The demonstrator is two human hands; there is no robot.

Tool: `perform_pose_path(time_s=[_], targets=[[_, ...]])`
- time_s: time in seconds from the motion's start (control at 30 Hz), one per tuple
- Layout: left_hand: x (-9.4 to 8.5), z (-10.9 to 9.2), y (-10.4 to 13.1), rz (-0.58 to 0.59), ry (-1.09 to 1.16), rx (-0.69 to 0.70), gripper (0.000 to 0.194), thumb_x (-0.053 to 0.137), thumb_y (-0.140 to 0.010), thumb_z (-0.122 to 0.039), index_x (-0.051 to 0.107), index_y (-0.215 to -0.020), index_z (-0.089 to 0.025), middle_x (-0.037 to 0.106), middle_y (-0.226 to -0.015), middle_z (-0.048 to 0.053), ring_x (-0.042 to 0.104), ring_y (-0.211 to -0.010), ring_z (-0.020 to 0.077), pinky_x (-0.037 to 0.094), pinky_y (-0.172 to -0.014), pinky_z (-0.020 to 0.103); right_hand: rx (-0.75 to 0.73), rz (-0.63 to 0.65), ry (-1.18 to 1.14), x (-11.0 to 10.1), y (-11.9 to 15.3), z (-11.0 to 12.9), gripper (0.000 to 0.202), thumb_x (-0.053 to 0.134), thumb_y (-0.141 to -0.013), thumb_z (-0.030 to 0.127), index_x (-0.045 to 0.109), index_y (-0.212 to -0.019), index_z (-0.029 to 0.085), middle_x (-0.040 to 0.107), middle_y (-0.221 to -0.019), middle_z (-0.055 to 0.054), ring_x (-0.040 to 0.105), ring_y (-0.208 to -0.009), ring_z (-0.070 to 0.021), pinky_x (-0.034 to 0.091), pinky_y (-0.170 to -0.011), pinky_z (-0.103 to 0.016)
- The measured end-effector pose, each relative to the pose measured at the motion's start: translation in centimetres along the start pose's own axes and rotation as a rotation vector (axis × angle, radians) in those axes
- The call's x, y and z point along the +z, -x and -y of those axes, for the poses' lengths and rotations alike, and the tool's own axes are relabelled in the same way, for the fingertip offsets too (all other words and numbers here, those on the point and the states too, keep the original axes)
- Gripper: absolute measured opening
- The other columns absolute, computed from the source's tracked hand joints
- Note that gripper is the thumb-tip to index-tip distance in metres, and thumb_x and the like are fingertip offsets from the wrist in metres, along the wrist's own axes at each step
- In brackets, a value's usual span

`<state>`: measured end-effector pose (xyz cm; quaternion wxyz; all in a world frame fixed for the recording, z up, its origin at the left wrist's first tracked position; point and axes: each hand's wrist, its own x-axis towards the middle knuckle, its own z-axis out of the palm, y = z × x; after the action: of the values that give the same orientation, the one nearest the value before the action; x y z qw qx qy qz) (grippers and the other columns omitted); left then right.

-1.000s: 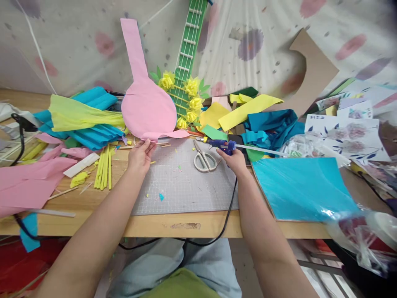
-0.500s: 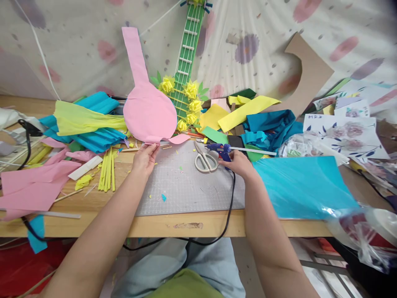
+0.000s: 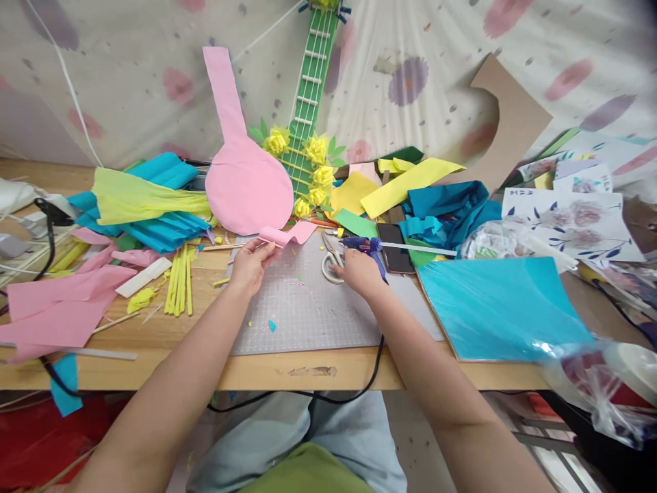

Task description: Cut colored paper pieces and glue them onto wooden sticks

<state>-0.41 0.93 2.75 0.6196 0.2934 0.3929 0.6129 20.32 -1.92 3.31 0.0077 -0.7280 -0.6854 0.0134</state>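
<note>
My left hand (image 3: 252, 266) pinches a curled strip of pink crepe paper (image 3: 296, 234) at its near end, over the grey cutting mat (image 3: 302, 311). My right hand (image 3: 363, 272) reaches over the mat with its fingers closed at the handles of the scissors (image 3: 331, 263), partly covering them. Just behind that hand rests a blue glue gun (image 3: 362, 243) with a white glue stick in its back. Beyond my left hand, a pink paper-covered lute-like shape (image 3: 250, 181) leans upright, its round body at the bottom.
A green stringed instrument model (image 3: 308, 96) with yellow paper flowers leans behind. Left lie blue and yellow crepe paper (image 3: 148, 195), yellow sticks (image 3: 178, 281) and pink paper (image 3: 66, 305). A phone (image 3: 396, 250) and a blue sheet pack (image 3: 503, 308) are right. A black cord (image 3: 380, 359) crosses the table edge.
My right hand has left the glue gun and moved left to the scissors. My left hand has drawn the pink strip away from the lute-like shape, slightly right and nearer.
</note>
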Motion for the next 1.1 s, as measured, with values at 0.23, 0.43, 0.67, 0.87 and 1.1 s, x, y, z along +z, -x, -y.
perform_pose_path(time_s=[0.23,0.43,0.67,0.87,1.1], targets=[[0.0,0.0,0.2,0.036,-0.062,-0.042,0.018,0.068,-0.060,-0.012,0.058,-0.074,-0.015,0.066,-0.073,0.002,0.064,-0.068,0.0139,0.052,-0.064,0.027,0.080,-0.033,-0.042,0.0,-0.1,0.0,0.036,0.048,-0.078,0.041,0.055,-0.095,0.010,0.064,-0.092,-0.018,0.061,-0.086,-0.0260,0.042,-0.067,-0.030],[-0.4,0.1,-0.4,-0.050,-0.063,0.028,0.015,0.068,-0.059,-0.012,0.058,-0.071,-0.013,0.065,-0.068,0.001,0.063,-0.066,0.0117,0.050,-0.073,0.029,-0.040,-0.014,-0.711,0.3,0.2,-2.1,0.028,0.045,-0.077,0.043,0.053,-0.085,0.017,0.064,-0.084,-0.006,0.059,-0.073,-0.0166,0.040,-0.060,-0.025],[-0.5,0.2,-0.8,-0.075,-0.005,0.058,0.012,0.065,-0.062,-0.007,0.058,-0.070,-0.013,0.064,-0.067,0.001,0.062,-0.063,0.0096,0.050,-0.076,0.029,-0.326,-0.057,-0.507,-0.3,1.8,-0.6,0.041,0.060,-0.065,0.049,0.053,-0.089,0.017,0.059,-0.084,-0.005,0.051,-0.072,-0.0163,0.032,-0.059,-0.025],[-0.3,-0.1,-0.4,-0.063,-0.007,0.028,0.013,0.065,-0.064,-0.009,0.056,-0.072,-0.014,0.066,-0.068,0.001,0.064,-0.066,0.0107,0.050,-0.076,0.029,-0.523,-0.027,-0.323,-0.4,2.3,-0.7,0.046,0.061,-0.064,0.053,0.052,-0.090,0.017,0.060,-0.084,-0.006,0.051,-0.076,-0.0178,0.029,-0.065,-0.026],[-0.3,-0.1,-0.3,-0.062,-0.051,-0.006,0.013,0.067,-0.063,-0.010,0.058,-0.072,-0.014,0.066,-0.073,0.002,0.065,-0.070,0.0123,0.050,-0.073,0.028,-0.491,-0.038,-0.272,-0.5,1.8,-1.8,0.042,0.053,-0.069,0.059,0.050,-0.076,0.017,0.060,-0.078,-0.004,0.049,-0.071,-0.0157,0.024,-0.062,-0.025]])
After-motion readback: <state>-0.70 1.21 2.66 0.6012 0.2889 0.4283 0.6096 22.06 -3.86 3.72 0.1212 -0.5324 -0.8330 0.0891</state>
